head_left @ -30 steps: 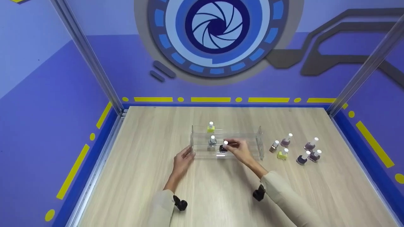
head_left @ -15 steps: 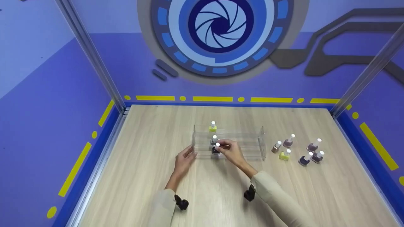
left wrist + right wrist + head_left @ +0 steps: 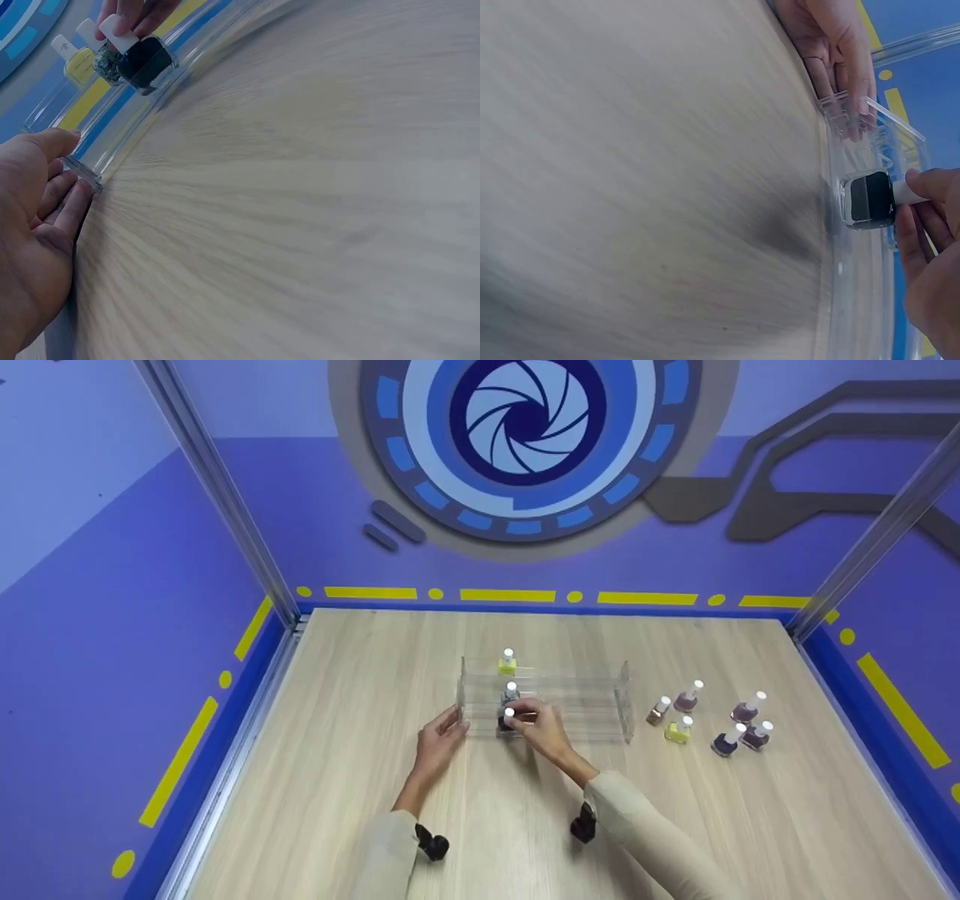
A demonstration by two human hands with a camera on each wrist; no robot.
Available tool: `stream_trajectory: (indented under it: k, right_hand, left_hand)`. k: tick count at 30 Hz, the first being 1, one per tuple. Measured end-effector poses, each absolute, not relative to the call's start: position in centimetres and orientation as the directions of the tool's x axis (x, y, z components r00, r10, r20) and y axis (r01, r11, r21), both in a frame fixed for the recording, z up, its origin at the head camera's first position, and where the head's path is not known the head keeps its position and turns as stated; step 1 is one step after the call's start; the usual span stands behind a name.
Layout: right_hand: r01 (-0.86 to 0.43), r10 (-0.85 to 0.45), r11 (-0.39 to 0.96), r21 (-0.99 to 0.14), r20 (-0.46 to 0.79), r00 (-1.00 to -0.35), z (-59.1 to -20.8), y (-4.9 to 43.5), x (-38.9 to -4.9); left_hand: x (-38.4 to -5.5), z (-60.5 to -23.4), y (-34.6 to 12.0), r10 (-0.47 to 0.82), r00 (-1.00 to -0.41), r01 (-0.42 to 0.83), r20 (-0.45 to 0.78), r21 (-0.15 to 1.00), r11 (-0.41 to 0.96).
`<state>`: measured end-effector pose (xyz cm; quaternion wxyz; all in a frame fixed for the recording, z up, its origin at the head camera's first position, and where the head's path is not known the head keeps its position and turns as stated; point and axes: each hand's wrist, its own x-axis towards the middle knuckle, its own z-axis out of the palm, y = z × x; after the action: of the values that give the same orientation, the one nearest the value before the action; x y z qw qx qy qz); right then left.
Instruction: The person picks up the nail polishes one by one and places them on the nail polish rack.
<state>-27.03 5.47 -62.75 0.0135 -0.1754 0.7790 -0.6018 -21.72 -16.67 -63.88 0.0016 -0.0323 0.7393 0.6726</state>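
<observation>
A clear stepped display rack (image 3: 625, 701) stands mid-table in the head view. My left hand (image 3: 439, 746) holds its left end panel, thumb and fingers at the edge. My right hand (image 3: 546, 731) pinches the white cap of a dark nail polish bottle (image 3: 871, 199), upright at the front, lowest step. Whether its base rests on the step is hard to tell. Directly behind it, on the middle step, is a glittery grey nail polish bottle (image 3: 109, 66). A yellow nail polish bottle (image 3: 507, 666) stands on the back step, in line with the others.
Right of the rack stand several more polish bottles: a small brown one (image 3: 658, 712), a yellow one (image 3: 678, 732), a mauve one (image 3: 687, 699), a dark blue one (image 3: 726, 743) and purple ones (image 3: 746, 709). Blue panels (image 3: 525, 562) wall the table in.
My right hand has carried the dark bottle leftward along the front step, until it lines up before the grey one. My left hand keeps its place on the rack. The view has shifted slightly.
</observation>
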Motion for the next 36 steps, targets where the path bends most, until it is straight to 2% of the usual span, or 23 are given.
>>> stream_trajectory:
  k: [5, 8, 13, 18, 25, 30, 36]
  right_hand:
    - [-0.306, -0.256, 0.214, -0.928, 0.249, -0.934, -63.2, 4.8, -26.7]
    - [-0.323, -0.266, 0.219, -0.921, 0.262, -0.928, -62.1, 4.6, -26.1]
    - [-0.334, -0.299, 0.208, -0.920, 0.265, -0.917, -61.2, 4.6, -25.5]
    - [-0.337, -0.292, 0.195, -0.921, 0.273, -0.916, -63.0, 5.1, -26.4]
    - [-0.334, -0.297, 0.238, -0.912, 0.259, -0.919, -62.2, 6.6, -26.3]
    - [-0.331, -0.249, 0.275, -0.903, 0.266, -0.931, -61.4, 8.2, -26.0]
    - [-0.309, -0.220, 0.320, -0.895, 0.247, -0.944, -60.9, 11.9, -24.7]
  left_hand:
    - [-21.7, -63.6, -16.8, -0.033, -0.998, -0.051, -0.047, 0.993, 0.107]
    - [-21.6, -63.6, -16.7, -0.032, -0.998, -0.048, -0.045, 0.994, 0.103]
    - [-22.8, -66.4, -16.8, -0.063, -0.997, -0.048, -0.042, 0.994, 0.099]
    - [-23.2, -67.2, -16.8, -0.074, -0.996, -0.046, -0.039, 0.995, 0.093]
    - [-23.0, -67.3, -17.0, -0.071, -0.997, -0.045, -0.037, 0.993, 0.107]
    - [-23.0, -67.2, -16.9, -0.070, -0.998, -0.011, -0.005, 0.996, 0.084]
    - [-23.1, -67.2, -16.8, -0.085, -0.996, -0.031, -0.024, 0.996, 0.080]
